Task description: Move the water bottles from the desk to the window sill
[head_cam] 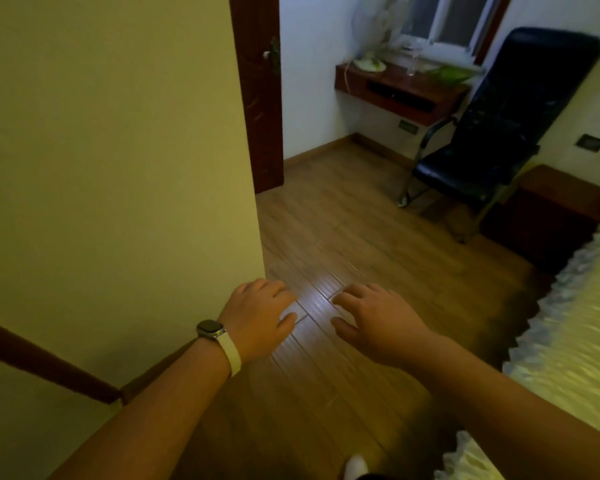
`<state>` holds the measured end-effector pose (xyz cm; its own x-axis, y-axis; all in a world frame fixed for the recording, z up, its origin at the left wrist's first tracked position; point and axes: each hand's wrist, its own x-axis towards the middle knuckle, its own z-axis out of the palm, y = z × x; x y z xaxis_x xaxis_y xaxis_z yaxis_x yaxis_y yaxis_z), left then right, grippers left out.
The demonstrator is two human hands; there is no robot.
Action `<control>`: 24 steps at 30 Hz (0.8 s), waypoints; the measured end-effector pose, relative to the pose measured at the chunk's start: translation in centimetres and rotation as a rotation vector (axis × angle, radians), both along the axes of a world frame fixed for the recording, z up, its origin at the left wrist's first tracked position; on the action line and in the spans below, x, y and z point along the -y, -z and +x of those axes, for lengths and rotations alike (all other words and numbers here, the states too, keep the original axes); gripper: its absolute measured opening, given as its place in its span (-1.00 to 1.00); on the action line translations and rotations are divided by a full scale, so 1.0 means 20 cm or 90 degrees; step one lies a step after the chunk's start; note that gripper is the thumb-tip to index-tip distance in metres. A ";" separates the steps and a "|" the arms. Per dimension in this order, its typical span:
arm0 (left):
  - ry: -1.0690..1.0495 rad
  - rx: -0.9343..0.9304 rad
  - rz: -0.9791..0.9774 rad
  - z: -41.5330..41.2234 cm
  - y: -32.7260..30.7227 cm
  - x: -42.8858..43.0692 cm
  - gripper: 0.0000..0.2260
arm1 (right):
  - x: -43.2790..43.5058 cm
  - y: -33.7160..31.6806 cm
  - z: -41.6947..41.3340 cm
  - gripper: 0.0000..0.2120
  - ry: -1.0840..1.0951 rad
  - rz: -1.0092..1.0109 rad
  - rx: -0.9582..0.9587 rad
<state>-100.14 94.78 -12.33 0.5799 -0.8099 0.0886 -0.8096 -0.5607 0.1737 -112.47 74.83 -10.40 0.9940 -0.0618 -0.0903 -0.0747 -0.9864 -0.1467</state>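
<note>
Both hands empty above the wooden floor (326, 209).
Left hand (257, 318) and right hand (378, 320) hover palm-down, fingers spread, apart. One blurred clear bottle (412, 65) stands on the desk (395, 88), at its far edge below the window sill (444, 46).

Chair (492, 133) right of desk (399, 88)

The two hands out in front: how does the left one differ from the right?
The left hand has a watch with a pale strap on its wrist; the right hand has a bare wrist. The left hand sits close to the yellow wall, the right hand nearer the bed. Both are empty, palms down, fingers loosely spread above the wooden floor.
</note>
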 end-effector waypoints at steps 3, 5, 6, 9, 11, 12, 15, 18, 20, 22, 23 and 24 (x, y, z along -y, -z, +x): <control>0.026 -0.007 0.008 0.14 0.01 0.13 -0.63 | 0.10 0.03 0.09 -0.50 0.028 0.003 0.003; 0.038 -0.008 0.008 0.22 0.03 0.23 -0.64 | 0.19 0.08 0.15 -0.53 0.050 0.012 -0.005; 0.041 -0.008 0.009 0.26 0.04 0.28 -0.66 | 0.25 0.10 0.19 -0.54 0.060 0.017 -0.011; 0.037 -0.008 0.007 0.40 0.06 0.46 -0.70 | 0.42 0.16 0.32 -0.53 0.080 0.034 -0.012; 0.036 0.007 0.010 0.51 0.06 0.62 -0.71 | 0.56 0.18 0.42 -0.54 0.096 0.047 -0.005; 0.039 0.013 0.013 0.56 0.05 0.71 -0.70 | 0.64 0.19 0.48 -0.55 0.106 0.052 0.000; 0.057 0.015 0.013 0.72 0.02 0.99 -0.68 | 0.92 0.16 0.61 -0.55 0.138 0.062 0.013; 0.083 0.023 0.014 0.86 -0.03 1.31 -0.61 | 1.22 0.10 0.72 -0.57 0.168 0.060 0.025; 0.090 0.023 -0.005 0.95 -0.07 1.51 -0.64 | 1.41 0.06 0.79 -0.57 0.185 0.050 0.038; 0.111 0.017 -0.022 1.02 -0.09 1.67 -0.67 | 1.57 0.03 0.85 -0.58 0.211 0.045 0.049; 0.121 0.018 -0.022 1.06 -0.10 1.74 -0.67 | 1.63 0.02 0.88 -0.58 0.225 0.046 0.050; 0.130 0.025 -0.021 1.09 -0.11 1.79 -0.69 | 1.68 0.01 0.90 -0.58 0.235 0.045 0.051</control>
<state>-78.31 58.91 -10.13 0.3996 -0.9064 0.1368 -0.9123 -0.3787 0.1559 -94.39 41.21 -10.69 0.9098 -0.4139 -0.0308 -0.4093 -0.8822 -0.2329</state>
